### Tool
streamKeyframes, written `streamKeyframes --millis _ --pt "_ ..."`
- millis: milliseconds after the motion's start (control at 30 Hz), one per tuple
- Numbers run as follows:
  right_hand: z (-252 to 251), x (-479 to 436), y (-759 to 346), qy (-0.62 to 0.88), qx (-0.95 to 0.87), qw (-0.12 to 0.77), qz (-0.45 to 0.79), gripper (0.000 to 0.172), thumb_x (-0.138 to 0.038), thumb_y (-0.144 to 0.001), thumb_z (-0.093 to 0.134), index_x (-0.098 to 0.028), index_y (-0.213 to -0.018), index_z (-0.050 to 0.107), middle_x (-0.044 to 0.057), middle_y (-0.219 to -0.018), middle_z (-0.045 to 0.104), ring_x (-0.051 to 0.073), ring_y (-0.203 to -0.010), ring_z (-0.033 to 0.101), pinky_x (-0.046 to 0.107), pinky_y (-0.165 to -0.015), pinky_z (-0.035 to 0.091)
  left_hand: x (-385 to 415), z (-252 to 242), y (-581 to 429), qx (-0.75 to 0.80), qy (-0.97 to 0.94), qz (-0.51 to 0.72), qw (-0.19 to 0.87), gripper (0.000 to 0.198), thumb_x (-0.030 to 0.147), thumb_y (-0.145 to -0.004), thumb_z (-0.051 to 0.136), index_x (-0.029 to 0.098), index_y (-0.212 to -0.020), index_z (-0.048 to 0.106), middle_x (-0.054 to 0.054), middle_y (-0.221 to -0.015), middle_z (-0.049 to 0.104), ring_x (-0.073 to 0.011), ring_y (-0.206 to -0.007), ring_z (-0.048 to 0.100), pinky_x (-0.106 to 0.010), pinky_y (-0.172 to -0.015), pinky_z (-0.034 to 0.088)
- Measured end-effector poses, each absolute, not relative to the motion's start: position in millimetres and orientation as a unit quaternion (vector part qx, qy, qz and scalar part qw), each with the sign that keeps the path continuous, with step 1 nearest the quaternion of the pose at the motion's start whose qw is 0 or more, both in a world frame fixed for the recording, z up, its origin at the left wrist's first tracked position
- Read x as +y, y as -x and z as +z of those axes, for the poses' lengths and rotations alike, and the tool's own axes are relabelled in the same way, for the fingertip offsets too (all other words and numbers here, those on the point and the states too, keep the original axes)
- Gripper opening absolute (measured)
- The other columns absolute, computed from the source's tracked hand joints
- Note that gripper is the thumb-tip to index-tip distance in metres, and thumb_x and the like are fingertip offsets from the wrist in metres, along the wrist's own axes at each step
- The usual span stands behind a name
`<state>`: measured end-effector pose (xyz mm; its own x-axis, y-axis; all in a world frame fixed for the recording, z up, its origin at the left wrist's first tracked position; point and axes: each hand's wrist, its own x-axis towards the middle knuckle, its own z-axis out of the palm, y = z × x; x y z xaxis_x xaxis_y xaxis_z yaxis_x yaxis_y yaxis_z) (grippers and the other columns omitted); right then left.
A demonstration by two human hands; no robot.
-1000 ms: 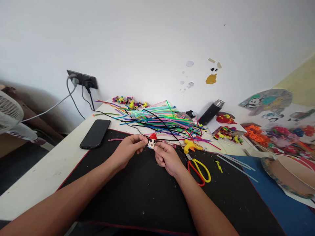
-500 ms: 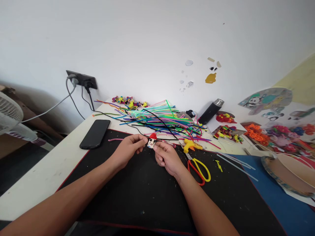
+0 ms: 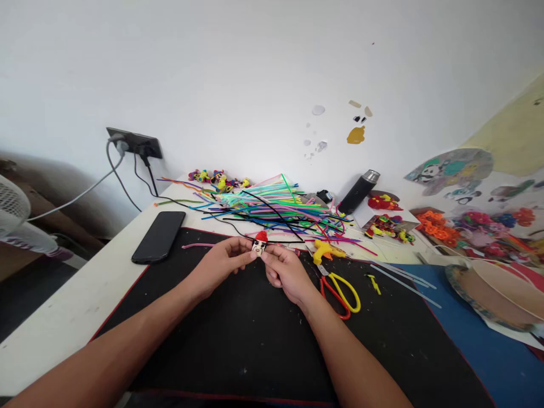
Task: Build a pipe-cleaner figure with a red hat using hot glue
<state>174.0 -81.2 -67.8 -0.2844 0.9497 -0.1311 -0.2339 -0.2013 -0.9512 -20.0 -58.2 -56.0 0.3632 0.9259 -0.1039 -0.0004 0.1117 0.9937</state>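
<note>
Between my two hands is a small figure head with a white face, dark painted features and a red fuzzy top. My left hand pinches its left side between thumb and fingers. From the other side my right hand grips its lower right edge, the fingers curled under. Both hands hover above a black mat. Just beyond lies a heap of colourful pipe cleaners. To the right of my right hand are a yellow glue gun and scissors with red and yellow handles.
A black phone lies at the mat's left edge. Glue sticks and a yellow-green scrap lie on the right. Farther back stand a black thermos and finished figures. A round basket is at far right.
My left thumb has shifted lower onto the face's front, and the fingers now sit behind the head. The camera view has swung slightly right.
</note>
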Motion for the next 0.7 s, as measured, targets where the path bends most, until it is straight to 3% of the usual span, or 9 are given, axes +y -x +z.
streamKeyframes --millis 700 --pt "-73 -78 -173 0.375 -0.412 0.472 0.683 0.036 -0.047 -0.084 0.078 -0.017 -0.096 0.062 -0.010 -0.051 0.046 0.004 -0.036 0.030 0.021 -0.039 0.013 -60 -59 -1 0.431 -0.534 0.408 0.602 0.047 0.056 -0.075 0.080 0.017 -0.095 0.063 0.003 -0.069 0.059 -0.0120 -0.062 0.051 -0.023 -0.054 0.037"
